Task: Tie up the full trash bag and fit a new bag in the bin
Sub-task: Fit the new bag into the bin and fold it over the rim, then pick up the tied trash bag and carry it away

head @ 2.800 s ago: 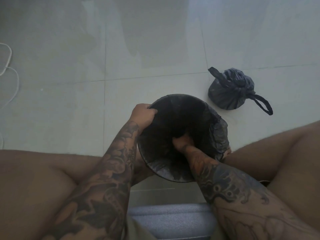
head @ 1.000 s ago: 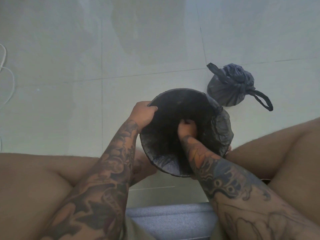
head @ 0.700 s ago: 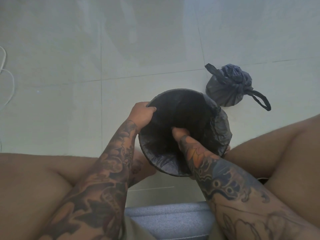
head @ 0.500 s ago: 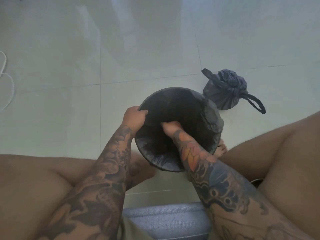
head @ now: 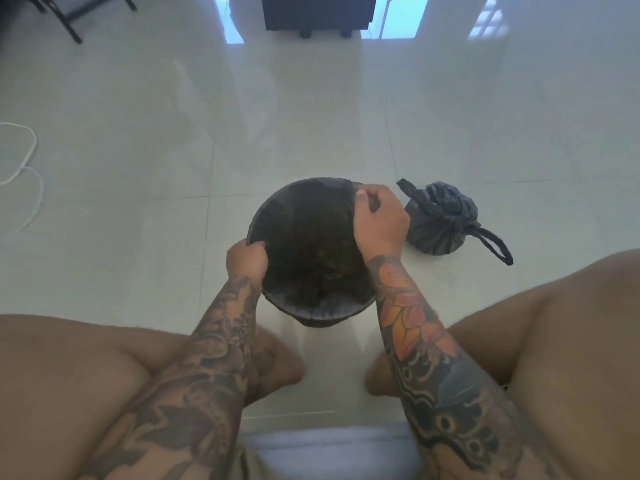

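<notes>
Bare thighs [head: 69, 382] filling the lower left and lower right of the frame, grey seat edge [head: 329, 448] sitting at bottom centre between them. Two tattooed forearms reaching up toward frame centre. Bin [head: 308, 306] standing on the tiled floor [head: 138, 202] at centre, a black liner [head: 311, 244] lying inside it and folding over the rim. Left hand [head: 246, 259] gripping the liner at the rim's left side, fingers curling over the edge. Right hand [head: 379, 220] sitting at the rim's upper right, thumb and fingers pinching the liner edge there. Tied bag [head: 440, 220] lying on the floor just right of the bin, right of centre, knotted at the top, one handle loop trailing toward the right. White cable [head: 24, 161] looping along the left edge. Dark cabinet [head: 318, 12] on castors standing at top centre, black frame legs [head: 69, 15] showing at upper left, both well apart from the bin
</notes>
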